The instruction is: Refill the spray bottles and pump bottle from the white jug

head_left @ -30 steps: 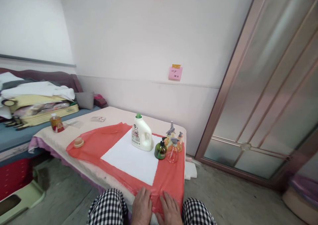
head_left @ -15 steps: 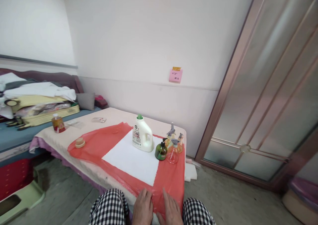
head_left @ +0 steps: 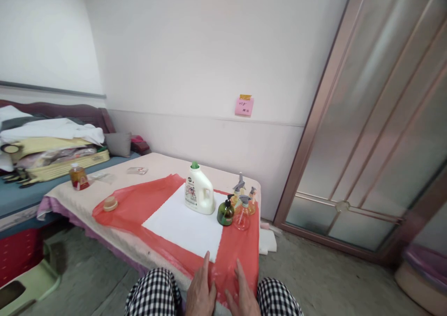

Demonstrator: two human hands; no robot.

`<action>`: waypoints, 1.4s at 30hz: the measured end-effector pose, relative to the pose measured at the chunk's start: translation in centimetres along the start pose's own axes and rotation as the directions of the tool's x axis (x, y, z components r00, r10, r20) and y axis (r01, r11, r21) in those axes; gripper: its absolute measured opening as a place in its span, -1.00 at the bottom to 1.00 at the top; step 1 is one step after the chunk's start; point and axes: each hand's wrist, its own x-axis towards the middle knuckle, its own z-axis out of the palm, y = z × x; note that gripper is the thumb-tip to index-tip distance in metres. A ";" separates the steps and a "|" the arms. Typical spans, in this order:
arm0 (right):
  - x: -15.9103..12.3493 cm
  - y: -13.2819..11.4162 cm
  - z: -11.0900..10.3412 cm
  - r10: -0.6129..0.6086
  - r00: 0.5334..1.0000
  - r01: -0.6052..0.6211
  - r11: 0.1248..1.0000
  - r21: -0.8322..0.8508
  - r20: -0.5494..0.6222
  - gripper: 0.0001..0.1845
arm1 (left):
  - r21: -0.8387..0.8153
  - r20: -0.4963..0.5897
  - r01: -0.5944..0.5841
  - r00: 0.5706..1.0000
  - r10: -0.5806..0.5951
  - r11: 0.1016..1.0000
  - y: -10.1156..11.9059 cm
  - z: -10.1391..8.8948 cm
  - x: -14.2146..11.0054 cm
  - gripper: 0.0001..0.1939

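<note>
My left hand (head_left: 200, 289) and my right hand (head_left: 243, 292) lie side by side on the near edge of a red plastic sheet (head_left: 139, 199) spread over a low table (head_left: 160, 162). Fingers of both hands are stretched out flat and hold nothing. A white cloth (head_left: 185, 225) lies on the sheet just beyond my fingertips. A white detergent jug with a green cap (head_left: 199, 189) stands at the cloth's far edge. To its right stand a dark green pump bottle (head_left: 225, 211) and several clear spray bottles (head_left: 243, 209). My checkered trouser knees (head_left: 153, 292) show below.
A round tan lid (head_left: 110, 203) and a small red-labelled jar (head_left: 77, 176) sit on the table's left part. A bed with stacked bedding (head_left: 49, 141) lies at the left. A frosted sliding door (head_left: 377, 134) fills the right. A pink note (head_left: 244, 105) hangs on the wall.
Both hands have slid a little forward onto the red sheet and their fingers have stretched out. The bottles and cloth have not moved.
</note>
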 end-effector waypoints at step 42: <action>1.6 -5.7 -4.2 0.280 0.960 -0.259 0.904 0.340 -0.013 -0.22 | -0.086 0.242 0.420 0.889 -0.390 0.903 2.2 -2.5 0.9 -0.27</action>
